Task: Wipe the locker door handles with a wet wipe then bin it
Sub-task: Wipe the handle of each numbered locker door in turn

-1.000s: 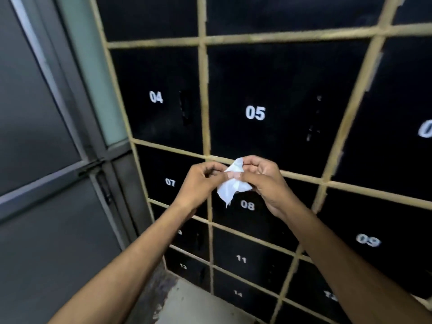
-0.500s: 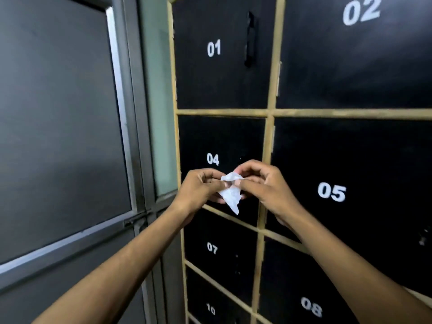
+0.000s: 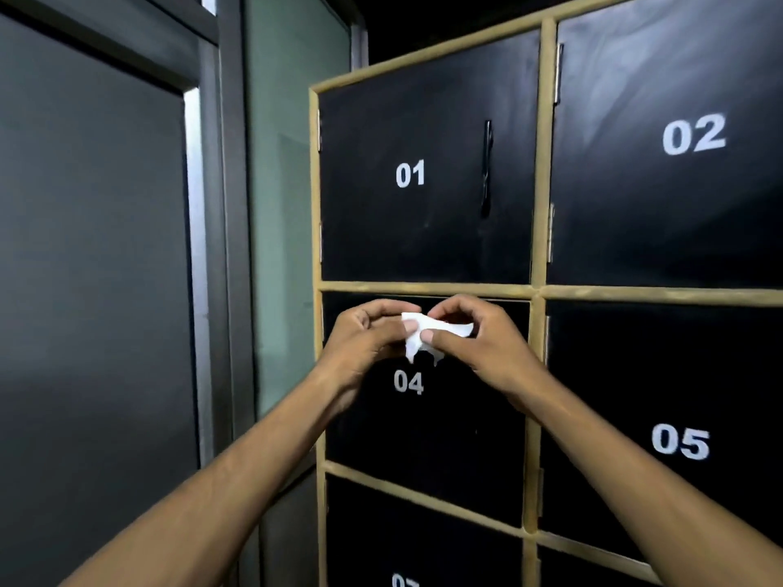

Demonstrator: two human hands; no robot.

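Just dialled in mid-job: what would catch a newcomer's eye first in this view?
The white wet wipe at the centre stands out first, pinched between the left hand and the right hand in front of the top of locker door 04. Above it, locker door 01 carries a black vertical handle near its right edge.

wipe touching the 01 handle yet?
No, left hand and right hand pinch the wipe in front of door 04, below the handle on door 01.

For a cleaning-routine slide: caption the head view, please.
Left hand and right hand pinch a white wet wipe in front of locker 04, below the handle of locker 01.
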